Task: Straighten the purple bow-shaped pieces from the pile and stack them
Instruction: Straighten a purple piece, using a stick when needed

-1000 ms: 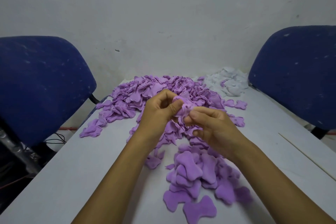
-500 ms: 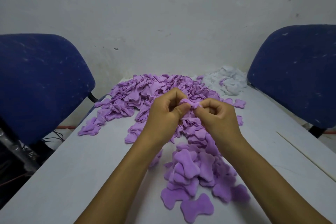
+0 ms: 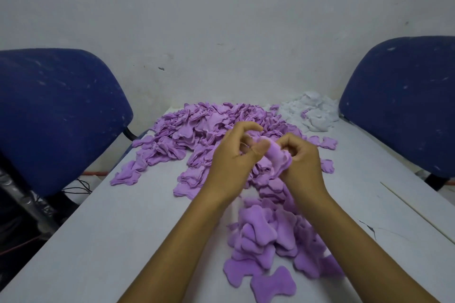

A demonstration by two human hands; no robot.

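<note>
We hold one purple bow-shaped piece [image 3: 277, 158] above the bench [image 3: 128, 236], our left hand [image 3: 232, 160] pinching its left end and our right hand [image 3: 304, 163] curled round its right end, both grips closed on it. The loose pile [image 3: 197, 133] spreads behind our hands toward the far edge; the straightened stack [image 3: 266, 241] lies near us, right of centre. Bare bench runs along the left edge, and blue chairs [image 3: 54, 115] flank both sides.

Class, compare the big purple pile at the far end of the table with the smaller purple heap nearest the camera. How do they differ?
The far purple pile is wide, its pieces thin and crumpled. The near purple heap is smaller, its pieces flatter, with plain bow outlines. Both are the same purple, on the same white table.
</note>
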